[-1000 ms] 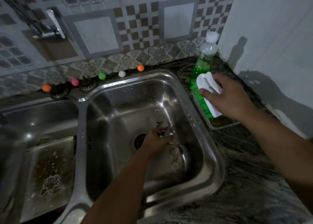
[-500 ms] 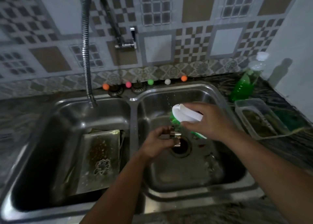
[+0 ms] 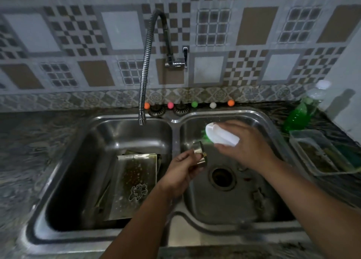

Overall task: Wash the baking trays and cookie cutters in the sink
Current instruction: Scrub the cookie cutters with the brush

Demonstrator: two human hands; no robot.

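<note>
My left hand (image 3: pixel 182 168) grips a small metal cookie cutter (image 3: pixel 200 154) over the right basin of the double sink (image 3: pixel 175 215). My right hand (image 3: pixel 246 143) holds a white scrubbing brush (image 3: pixel 220 135) with green bristles, just above and right of the cutter, close to touching it. A dirty baking tray (image 3: pixel 134 180) leans in the left basin with a flower-shaped cutter (image 3: pixel 138 191) lying on it. Two more cutters (image 3: pixel 257 197) lie on the right basin's floor, near the drain (image 3: pixel 221 176).
A flexible faucet (image 3: pixel 145 73) hangs over the left basin. A green dish soap bottle (image 3: pixel 300 114) and a clear plastic tub (image 3: pixel 322 153) stand on the counter at right. Small coloured balls (image 3: pixel 194 104) line the sink's back edge.
My right hand has carried the brush from the tub on the counter over to the right basin. My left hand has lifted the cutter off the basin floor up to the brush.
</note>
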